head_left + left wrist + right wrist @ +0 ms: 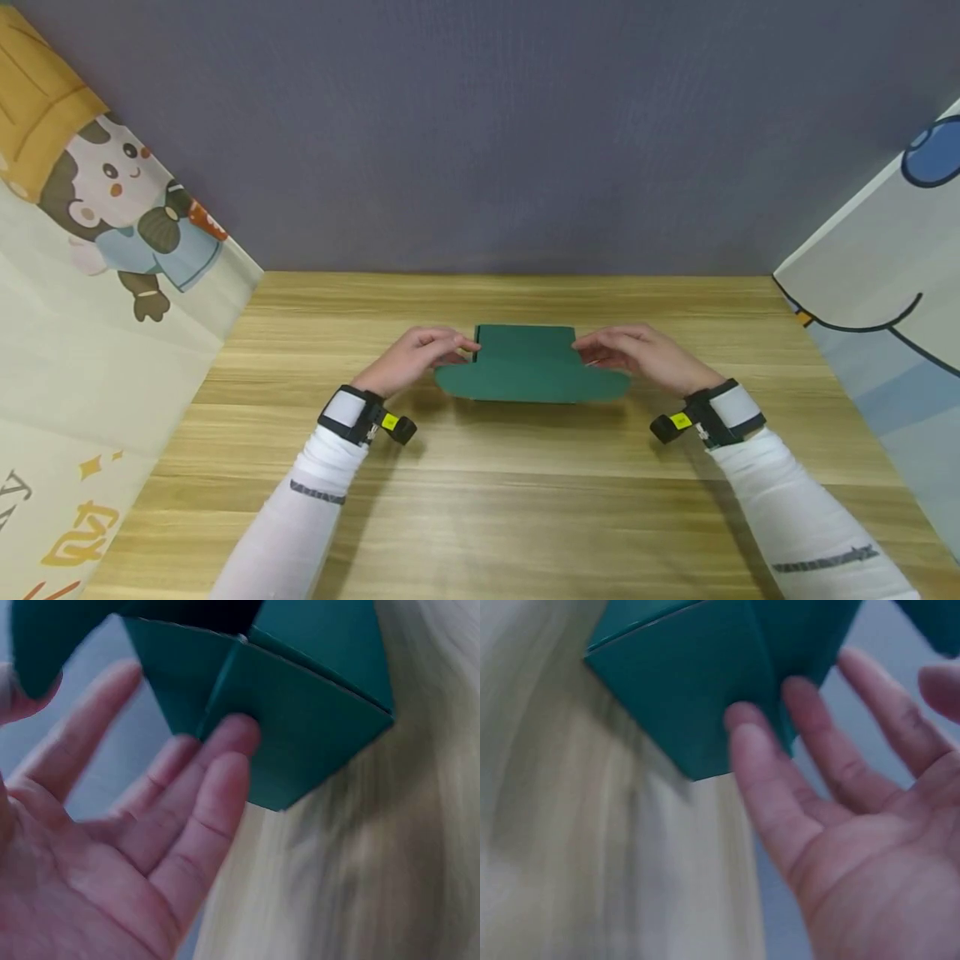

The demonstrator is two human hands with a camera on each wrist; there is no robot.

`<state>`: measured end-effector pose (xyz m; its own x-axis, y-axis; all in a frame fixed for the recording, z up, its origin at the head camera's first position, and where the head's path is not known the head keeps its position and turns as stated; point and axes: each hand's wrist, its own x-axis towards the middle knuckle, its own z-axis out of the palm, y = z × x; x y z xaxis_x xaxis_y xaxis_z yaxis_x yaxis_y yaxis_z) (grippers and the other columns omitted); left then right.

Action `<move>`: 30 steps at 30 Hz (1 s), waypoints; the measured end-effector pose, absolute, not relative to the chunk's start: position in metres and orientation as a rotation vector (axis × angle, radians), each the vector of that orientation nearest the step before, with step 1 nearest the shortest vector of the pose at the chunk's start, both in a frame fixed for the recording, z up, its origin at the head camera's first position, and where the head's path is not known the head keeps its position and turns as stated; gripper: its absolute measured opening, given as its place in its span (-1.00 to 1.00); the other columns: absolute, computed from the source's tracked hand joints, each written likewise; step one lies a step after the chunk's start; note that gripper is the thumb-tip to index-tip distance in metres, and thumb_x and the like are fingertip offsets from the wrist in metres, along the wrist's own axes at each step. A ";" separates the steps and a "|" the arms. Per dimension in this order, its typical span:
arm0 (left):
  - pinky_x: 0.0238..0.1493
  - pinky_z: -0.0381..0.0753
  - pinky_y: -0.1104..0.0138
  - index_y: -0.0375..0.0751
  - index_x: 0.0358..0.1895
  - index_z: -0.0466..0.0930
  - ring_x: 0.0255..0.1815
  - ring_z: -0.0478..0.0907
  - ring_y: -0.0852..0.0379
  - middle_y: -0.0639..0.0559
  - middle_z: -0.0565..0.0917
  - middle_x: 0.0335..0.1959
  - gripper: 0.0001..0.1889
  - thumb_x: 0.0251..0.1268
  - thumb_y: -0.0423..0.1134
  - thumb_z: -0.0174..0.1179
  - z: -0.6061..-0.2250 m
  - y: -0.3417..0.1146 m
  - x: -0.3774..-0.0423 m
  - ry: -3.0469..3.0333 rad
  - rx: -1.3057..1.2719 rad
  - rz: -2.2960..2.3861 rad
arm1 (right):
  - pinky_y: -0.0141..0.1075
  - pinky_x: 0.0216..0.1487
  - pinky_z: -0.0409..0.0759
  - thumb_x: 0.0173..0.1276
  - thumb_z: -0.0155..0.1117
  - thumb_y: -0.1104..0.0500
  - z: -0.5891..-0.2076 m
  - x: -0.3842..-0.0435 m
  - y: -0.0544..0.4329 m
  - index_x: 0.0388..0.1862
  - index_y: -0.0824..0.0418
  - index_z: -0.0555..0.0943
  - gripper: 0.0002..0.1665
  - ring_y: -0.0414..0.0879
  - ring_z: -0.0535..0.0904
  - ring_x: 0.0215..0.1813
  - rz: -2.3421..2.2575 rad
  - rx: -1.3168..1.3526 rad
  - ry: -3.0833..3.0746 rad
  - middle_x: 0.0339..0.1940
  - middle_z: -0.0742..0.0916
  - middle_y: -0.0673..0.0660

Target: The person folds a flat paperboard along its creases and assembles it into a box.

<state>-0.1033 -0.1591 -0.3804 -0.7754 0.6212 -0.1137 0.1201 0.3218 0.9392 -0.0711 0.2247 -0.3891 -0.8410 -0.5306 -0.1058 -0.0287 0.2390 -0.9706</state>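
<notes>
A green cardboard box (pixel 525 343) stands on the table between both hands. Its wide flap with rounded ends (pixel 531 383) spreads toward me, past the box's sides. The left wrist view shows a dark opening at the top of the box (pixel 300 724). My left hand (pixel 416 358) is at its left side, some fingertips touching the side panel, fingers fairly straight. On the opposite side, my right hand (pixel 645 357) has fingertips against the right panel (pixel 682 682), fingers also extended. In the head view the flap partly hides the lower fingers of both hands.
The wood-grain table (pixel 495 508) extends all around the box. A grey-blue panel (pixel 510 142) rises behind it. Printed cartoon sheets flank the table on the left (pixel 67 350) and right (pixel 900 275). Each wrist carries a strapped camera.
</notes>
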 end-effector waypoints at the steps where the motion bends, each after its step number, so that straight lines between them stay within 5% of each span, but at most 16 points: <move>1: 0.25 0.50 0.11 0.05 0.09 0.64 0.11 0.61 0.06 0.11 0.62 0.14 -0.61 0.45 0.13 -0.01 -0.379 -0.158 -0.103 2.151 0.648 1.445 | -0.10 0.24 0.53 0.54 -0.03 -0.10 -0.387 -0.071 0.223 0.23 0.20 0.54 -0.48 -0.01 0.56 0.22 -1.609 -0.494 2.121 0.23 0.61 0.20; 10: -0.13 0.64 0.22 0.15 -0.07 0.68 -0.14 0.68 0.15 0.19 0.63 -0.01 -0.68 0.13 0.11 0.36 -0.371 -0.144 -0.098 2.332 0.610 1.316 | -0.24 -0.02 0.63 0.28 0.30 -0.22 -0.371 -0.061 0.203 0.06 -0.08 0.61 -0.56 -0.10 0.64 0.03 -1.257 -0.407 2.497 0.04 0.67 -0.04; 20: -0.05 0.64 0.21 -0.10 0.32 0.38 0.00 0.61 0.04 -0.01 0.60 0.05 -0.26 0.08 0.06 0.42 -0.371 -0.136 -0.090 2.381 0.395 1.251 | -0.08 0.01 0.64 0.27 0.35 -0.14 -0.371 -0.052 0.189 0.30 0.25 0.41 -0.24 0.11 0.61 0.10 -1.188 -0.308 2.623 0.16 0.62 0.24; 30: 0.03 0.61 0.23 -0.17 0.25 0.50 0.02 0.60 0.11 0.02 0.67 -0.04 -0.36 0.14 0.07 0.36 -0.382 -0.132 -0.082 2.373 0.288 1.244 | -0.12 0.03 0.64 0.34 0.24 -0.20 -0.381 -0.047 0.187 0.32 0.31 0.43 -0.22 0.05 0.62 0.13 -1.148 -0.224 2.599 0.09 0.69 0.24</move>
<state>-0.0823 -0.1316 -0.3821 -0.8802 0.3783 -0.2865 -0.0206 0.5728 0.8194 -0.0475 0.1874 -0.3808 -0.9458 -0.2559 -0.2000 -0.0246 0.6703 -0.7417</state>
